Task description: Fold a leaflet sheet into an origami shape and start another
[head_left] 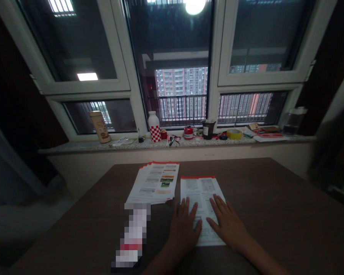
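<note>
A printed sheet (200, 204) with an orange-red strip along its far edge lies on the brown table (263, 191); whether it is one sheet or a thin stack I cannot tell. My left hand (185, 225) rests flat on its left side with fingers spread. On its right side lies my right hand (227, 221), also flat, fingers apart. Neither hand grips anything. To the left, a fanned stack of printed papers (154, 183) with similar orange-red edges sits apart from the sheet. Nearer me, left of my left hand, a pixelated whitish object with a red band (133, 233) cannot be made out.
Beyond the table runs a stone windowsill (126, 147). On it stand a tan tumbler (99, 127), a white bottle with red checks (154, 128), a red jar (188, 133), a dark cup (208, 130), yellow tape (234, 134) and a clear jug (294, 121).
</note>
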Demonstrator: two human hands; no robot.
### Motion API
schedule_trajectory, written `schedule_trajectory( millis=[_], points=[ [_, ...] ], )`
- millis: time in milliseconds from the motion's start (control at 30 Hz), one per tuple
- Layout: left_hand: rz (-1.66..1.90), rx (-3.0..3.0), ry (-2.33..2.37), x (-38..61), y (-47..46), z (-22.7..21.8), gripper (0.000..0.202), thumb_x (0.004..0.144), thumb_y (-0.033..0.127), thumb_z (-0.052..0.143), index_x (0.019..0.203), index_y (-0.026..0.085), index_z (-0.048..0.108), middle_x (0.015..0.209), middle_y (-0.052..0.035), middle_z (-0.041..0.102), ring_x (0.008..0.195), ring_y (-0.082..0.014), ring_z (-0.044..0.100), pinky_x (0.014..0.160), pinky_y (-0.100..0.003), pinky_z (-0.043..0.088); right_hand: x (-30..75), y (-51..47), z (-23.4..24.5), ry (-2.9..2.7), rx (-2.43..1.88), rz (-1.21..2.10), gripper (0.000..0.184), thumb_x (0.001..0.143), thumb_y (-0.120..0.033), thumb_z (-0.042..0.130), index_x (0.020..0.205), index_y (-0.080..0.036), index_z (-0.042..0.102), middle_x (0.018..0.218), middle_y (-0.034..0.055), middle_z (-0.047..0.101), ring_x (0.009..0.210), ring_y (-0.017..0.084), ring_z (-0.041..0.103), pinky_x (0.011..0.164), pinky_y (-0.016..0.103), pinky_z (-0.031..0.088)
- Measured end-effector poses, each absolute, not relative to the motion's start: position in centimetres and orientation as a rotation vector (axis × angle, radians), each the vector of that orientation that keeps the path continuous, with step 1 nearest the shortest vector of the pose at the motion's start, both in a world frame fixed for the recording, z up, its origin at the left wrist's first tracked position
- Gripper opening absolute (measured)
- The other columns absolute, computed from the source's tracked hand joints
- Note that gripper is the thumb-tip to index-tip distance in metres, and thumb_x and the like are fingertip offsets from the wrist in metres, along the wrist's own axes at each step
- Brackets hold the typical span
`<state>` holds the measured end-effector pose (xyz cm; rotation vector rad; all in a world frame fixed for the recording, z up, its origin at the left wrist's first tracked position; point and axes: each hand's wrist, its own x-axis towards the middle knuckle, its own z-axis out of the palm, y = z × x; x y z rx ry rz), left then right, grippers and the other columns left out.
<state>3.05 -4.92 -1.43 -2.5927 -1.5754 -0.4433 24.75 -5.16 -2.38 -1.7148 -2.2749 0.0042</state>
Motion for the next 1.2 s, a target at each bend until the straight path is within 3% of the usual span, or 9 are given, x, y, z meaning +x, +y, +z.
schedule_trajectory(
  millis=[233,367,467,600,700,800,900,1067,1200],
  points=[
    [-0.426,-2.581,-1.598,2.6,-5.0,-0.7,0.064,0.091,0.061,0.037,0.144,0.025,0.037,0.149,-0.0128,0.038,0.14,-0.0306,0.027,0.114,-0.057,0.019,25.7,-5.1,-2.5,-2.26,-1.762,0.019,0.088,0.087,-0.073,0.028,0.148,-0.009,0.026,0.154,0.0156,0.02,0.143,0.029,0.019,0.117,0.048,0.015],
    [-0.466,-2.513,-1.573,3.3,-5.4,0.9,0.052,0.091,0.056,0.04,0.127,0.022,0.056,0.129,-0.0123,0.058,0.125,-0.0297,0.049,0.114,-0.058,0.015,25.5,-5.5,-1.4,-2.272,-1.75,-0.052,0.089,0.084,-0.074,0.033,0.137,-0.004,0.046,0.145,0.0225,0.039,0.137,0.034,0.032,0.116,0.05,0.016],
    [-0.435,-2.461,-1.622,4.4,-4.9,1.6,0.036,0.094,0.041,0.04,0.103,0.018,0.067,0.099,-0.0079,0.069,0.101,-0.0239,0.062,0.115,-0.056,0.015,25.0,-5.4,-0.5,-2.219,-1.783,-0.117,0.069,0.091,-0.062,0.031,0.121,-0.007,0.062,0.128,0.0218,0.057,0.123,0.035,0.048,0.115,0.054,0.018],
    [-0.521,-2.431,-1.551,5.0,-3.5,0.7,0.039,0.096,0.027,0.035,0.128,0.015,0.054,0.132,-0.0107,0.057,0.127,-0.0244,0.046,0.116,-0.051,0.02,24.3,-4.6,-0.4,-2.145,-1.693,-0.181,0.054,0.096,-0.045,0.033,0.129,-0.008,0.054,0.14,0.0197,0.047,0.133,0.033,0.038,0.114,0.051,0.025],
    [-0.424,-2.61,-1.449,4.6,-2.8,-0.6,0.049,0.093,0.014,0.031,0.141,0.015,0.038,0.145,-0.0077,0.044,0.137,-0.0194,0.035,0.115,-0.043,0.026,23.8,-4.4,-1.2,-2.241,-1.553,-0.057,0.051,0.098,-0.044,0.029,0.136,-0.015,0.048,0.149,0.0123,0.036,0.138,0.027,0.031,0.114,0.046,0.029],
    [-0.377,-2.751,-1.334,4.1,-2.7,-1.3,0.05,0.096,0.018,0.028,0.146,0.017,0.029,0.151,-0.0041,0.036,0.141,-0.0171,0.027,0.115,-0.04,0.028,23.8,-4.4,-2.2,-2.303,-1.555,0.008,0.056,0.098,-0.047,0.027,0.143,-0.015,0.039,0.151,0.0112,0.034,0.14,0.024,0.029,0.115,0.045,0.026],
    [-0.409,-2.743,-1.352,3.9,-2.8,-1.6,0.048,0.098,0.028,0.028,0.146,0.024,0.03,0.152,-0.001,0.032,0.141,-0.0194,0.025,0.114,-0.043,0.028,24.0,-4.5,-2.7,-2.313,-1.584,0.004,0.057,0.099,-0.048,0.025,0.146,-0.018,0.034,0.153,0.0095,0.028,0.142,0.024,0.024,0.116,0.046,0.023],
    [-0.447,-2.669,-1.443,3.8,-3.3,-1.7,0.05,0.097,0.036,0.035,0.146,0.028,0.03,0.154,-0.0047,0.029,0.142,-0.0255,0.023,0.112,-0.047,0.031,24.2,-4.7,-2.6,-2.223,-1.753,-0.027,0.067,0.093,-0.062,0.028,0.146,-0.022,0.033,0.156,0.0104,0.019,0.143,0.031,0.015,0.114,0.052,0.019],
    [-0.479,-2.659,-1.465,3.6,-3.9,-1.5,0.049,0.096,0.037,0.039,0.143,0.028,0.035,0.151,-0.0066,0.035,0.139,-0.0273,0.031,0.108,-0.046,0.035,24.4,-5.3,-2.1,-2.232,-1.773,-0.034,0.07,0.091,-0.066,0.029,0.146,-0.022,0.034,0.154,0.0132,0.025,0.142,0.033,0.02,0.113,0.051,0.021]
  ],
)
